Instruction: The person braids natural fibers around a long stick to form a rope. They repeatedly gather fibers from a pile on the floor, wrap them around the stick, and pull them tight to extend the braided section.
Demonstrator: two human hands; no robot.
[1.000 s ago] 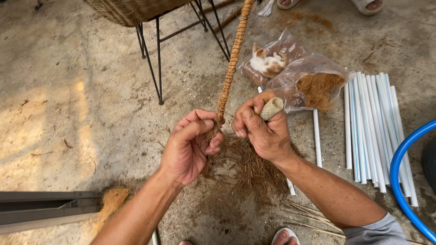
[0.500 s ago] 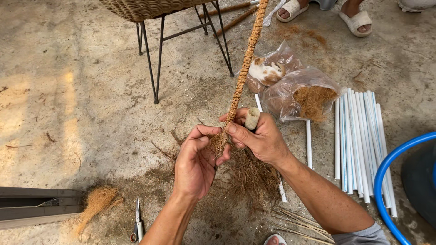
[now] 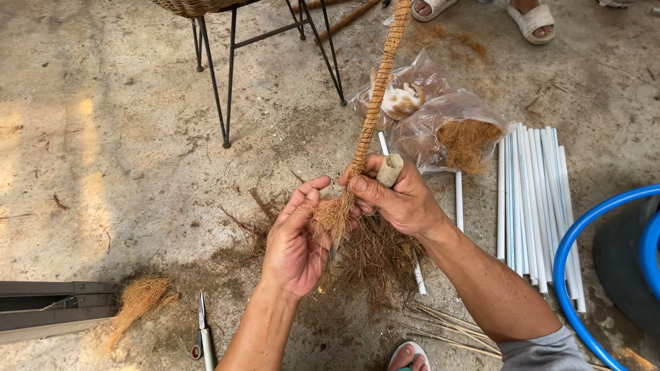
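A twisted brown fibre rope (image 3: 375,103) runs from twelve o'clock down to centre frame, ending in a frayed tuft (image 3: 333,216). The right hand (image 3: 399,199) pinches the rope just above the tuft, one finger wrapped in cloth. The left hand (image 3: 295,240) cups the tuft, fingers loosely spread. At one o'clock lie two clear plastic bags (image 3: 440,113) of fibre; white tubes (image 3: 536,199) lie at three.

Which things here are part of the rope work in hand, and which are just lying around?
In use: left hand, right hand, fibre rope, loose fibre.
Lying about: scissors, white pipes, plastic bags, chair, blue hose.
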